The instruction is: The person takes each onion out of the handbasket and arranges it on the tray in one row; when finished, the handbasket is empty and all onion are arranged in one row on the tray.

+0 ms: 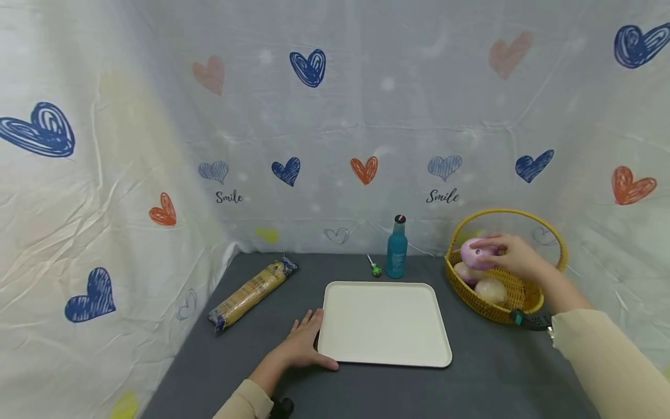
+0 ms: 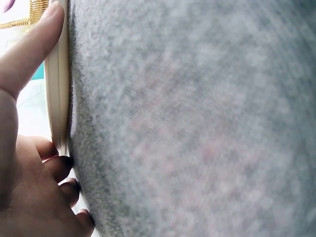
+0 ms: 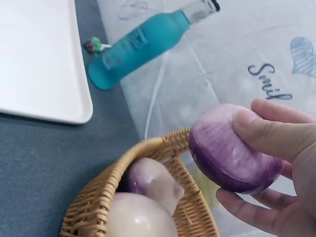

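My right hand (image 1: 513,255) holds a purple onion (image 3: 229,153) between thumb and fingers, just above the wicker basket (image 1: 473,299). Inside that basket lie a pale purple-tinged onion (image 3: 150,180) and a whitish onion (image 1: 491,290). At the front left corner of a white tray (image 1: 384,323), my left hand (image 1: 299,346) rests with its fingers spread. Its thumb lies along the tray's near edge, and the other fingers touch the left side, as the left wrist view shows.
Behind the tray stand a blue bottle (image 1: 396,250) and a small lollipop (image 1: 376,269). A long yellow packet (image 1: 253,293), seemingly noodles, lies at the left of the grey table (image 1: 366,393). A heart-printed curtain (image 1: 335,105) hangs behind and at both sides.
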Demonstrator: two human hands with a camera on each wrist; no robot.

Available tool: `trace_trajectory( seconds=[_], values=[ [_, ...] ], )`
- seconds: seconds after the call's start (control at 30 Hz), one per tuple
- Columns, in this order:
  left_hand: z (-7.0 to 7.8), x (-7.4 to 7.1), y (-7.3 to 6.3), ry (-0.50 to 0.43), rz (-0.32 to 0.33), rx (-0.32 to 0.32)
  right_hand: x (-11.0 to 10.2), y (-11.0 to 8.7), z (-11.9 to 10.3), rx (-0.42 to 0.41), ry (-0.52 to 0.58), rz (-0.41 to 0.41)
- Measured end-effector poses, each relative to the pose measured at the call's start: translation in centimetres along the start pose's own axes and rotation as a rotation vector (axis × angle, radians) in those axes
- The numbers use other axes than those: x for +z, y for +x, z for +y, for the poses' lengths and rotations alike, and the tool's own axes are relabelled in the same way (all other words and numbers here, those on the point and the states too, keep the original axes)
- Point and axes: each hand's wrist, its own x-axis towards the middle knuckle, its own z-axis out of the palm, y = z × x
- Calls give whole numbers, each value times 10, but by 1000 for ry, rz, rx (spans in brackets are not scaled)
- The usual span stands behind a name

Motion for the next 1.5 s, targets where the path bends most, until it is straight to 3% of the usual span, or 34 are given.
trace_trajectory(
  seconds=[0.5, 0.73, 1.5],
  values=[
    [-1, 0, 2, 10, 2, -7, 8, -8, -31, -78, -45, 26],
    [2, 1, 3, 12, 1, -6, 18, -9, -54, -96, 12, 14],
    [1, 0, 2, 26, -8, -9, 85, 11, -90, -161, 135, -63]
  ],
)
